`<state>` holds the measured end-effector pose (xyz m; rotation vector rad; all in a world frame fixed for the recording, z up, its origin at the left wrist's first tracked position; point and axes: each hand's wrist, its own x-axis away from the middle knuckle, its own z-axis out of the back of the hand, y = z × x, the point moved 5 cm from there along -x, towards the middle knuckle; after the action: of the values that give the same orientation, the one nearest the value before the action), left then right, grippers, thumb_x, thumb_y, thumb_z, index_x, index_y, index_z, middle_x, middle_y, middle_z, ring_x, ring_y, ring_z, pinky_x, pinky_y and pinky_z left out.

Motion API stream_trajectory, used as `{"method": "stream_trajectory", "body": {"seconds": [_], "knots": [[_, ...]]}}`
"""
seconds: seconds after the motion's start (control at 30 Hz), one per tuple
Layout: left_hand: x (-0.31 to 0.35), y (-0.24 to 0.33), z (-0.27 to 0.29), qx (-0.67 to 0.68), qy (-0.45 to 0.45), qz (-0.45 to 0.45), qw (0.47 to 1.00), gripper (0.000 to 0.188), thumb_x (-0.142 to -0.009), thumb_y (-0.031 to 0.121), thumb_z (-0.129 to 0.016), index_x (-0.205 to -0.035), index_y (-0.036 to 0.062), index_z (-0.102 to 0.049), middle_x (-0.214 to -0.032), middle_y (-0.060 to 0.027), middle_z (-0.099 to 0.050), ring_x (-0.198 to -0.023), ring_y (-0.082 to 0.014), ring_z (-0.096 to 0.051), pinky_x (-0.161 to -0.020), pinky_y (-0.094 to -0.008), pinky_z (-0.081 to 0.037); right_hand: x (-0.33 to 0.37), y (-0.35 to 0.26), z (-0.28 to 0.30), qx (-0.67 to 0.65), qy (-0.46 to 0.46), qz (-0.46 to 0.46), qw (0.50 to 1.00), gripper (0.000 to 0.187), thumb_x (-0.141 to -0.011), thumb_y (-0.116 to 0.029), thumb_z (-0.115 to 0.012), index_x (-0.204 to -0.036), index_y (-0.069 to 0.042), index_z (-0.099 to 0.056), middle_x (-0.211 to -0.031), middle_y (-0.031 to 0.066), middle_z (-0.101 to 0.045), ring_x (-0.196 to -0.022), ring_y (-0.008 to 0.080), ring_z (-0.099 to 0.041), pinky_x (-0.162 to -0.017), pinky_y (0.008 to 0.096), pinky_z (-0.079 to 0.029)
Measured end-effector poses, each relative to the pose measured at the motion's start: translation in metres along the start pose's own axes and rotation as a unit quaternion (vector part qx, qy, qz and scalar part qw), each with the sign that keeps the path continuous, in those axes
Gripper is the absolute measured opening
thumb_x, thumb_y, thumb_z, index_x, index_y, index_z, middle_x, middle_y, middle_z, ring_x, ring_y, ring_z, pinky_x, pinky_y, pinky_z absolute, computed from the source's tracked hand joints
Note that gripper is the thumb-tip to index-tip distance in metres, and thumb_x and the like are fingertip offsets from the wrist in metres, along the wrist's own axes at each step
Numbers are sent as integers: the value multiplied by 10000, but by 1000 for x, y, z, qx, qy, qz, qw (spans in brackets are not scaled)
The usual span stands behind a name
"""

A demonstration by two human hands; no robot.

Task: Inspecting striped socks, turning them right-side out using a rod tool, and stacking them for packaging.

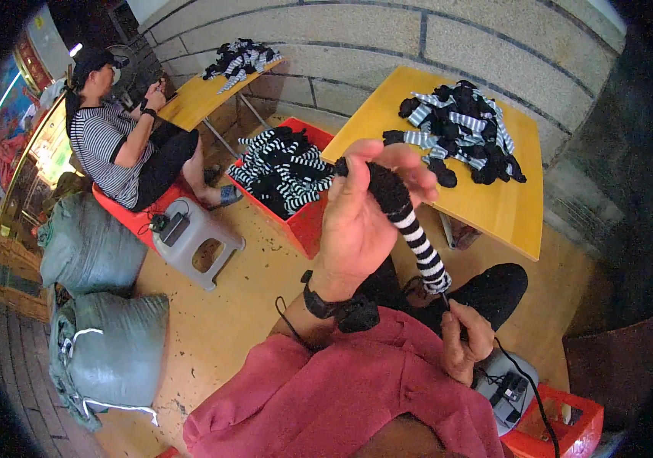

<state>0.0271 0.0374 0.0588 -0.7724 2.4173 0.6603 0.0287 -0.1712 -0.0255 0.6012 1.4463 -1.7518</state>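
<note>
A knitted sock (423, 250) with a black end and a black-and-white striped tube slants down in front of me. My left hand (361, 217) is raised, its thumb and fingers curled around the black end. Lower down, my right hand (465, 342) pinches a thin dark tool (445, 301) whose tip goes in at the sock's striped cuff. A black cord (529, 375) trails from beside the right hand to the lower right. How far the tool reaches inside is hidden by the knit.
A pile of striped socks (468, 130) covers part of a yellow table (509, 217). More fill a red bin (307, 229). At left, a person (117, 133) sits near another table (189, 107), beside a grey stool (197, 240) and stuffed sacks (117, 351). A red crate (563, 427) stands lower right.
</note>
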Motion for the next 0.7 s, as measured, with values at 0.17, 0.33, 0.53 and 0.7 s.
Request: {"method": "stream_trajectory", "body": {"seconds": [0.17,0.33,0.53,0.7], "knots": [[6,-1,1,-118,11,43,992,375,-855,24,-551,-1217,60,-462,-1068,-117,-570,-985,-237,-568,-822,-381,-483,-6,-8,2,82,49,88,991,246,-629,117,-640,-864,45,-625,-647,143,-606,-513,221,-588,-467,278,-449],[9,7,14,-208,56,0,976,429,-751,-107,-607,-1152,-4,-495,-1006,-107,-590,-929,-195,-587,-831,-314,-484,-4,-9,8,98,36,148,983,286,-626,127,-634,-898,41,-617,-625,133,-584,-496,214,-564,-452,286,-433],[2,-1,15,-40,-12,19,999,423,-782,-23,-602,-1176,55,-469,-984,-128,-574,-952,-283,-575,-841,-416,-483,4,-1,15,24,-12,50,998,165,-703,75,-621,-865,48,-628,-649,118,-592,-539,184,-559,-496,265,-430],[6,-12,11,42,6,74,996,411,-797,29,-606,-1178,55,-453,-999,-106,-548,-983,-306,-560,-854,-435,-482,11,22,11,-87,-70,-183,977,134,-767,3,-618,-896,34,-633,-702,36,-603,-576,76,-527,-517,215,-416]]}}
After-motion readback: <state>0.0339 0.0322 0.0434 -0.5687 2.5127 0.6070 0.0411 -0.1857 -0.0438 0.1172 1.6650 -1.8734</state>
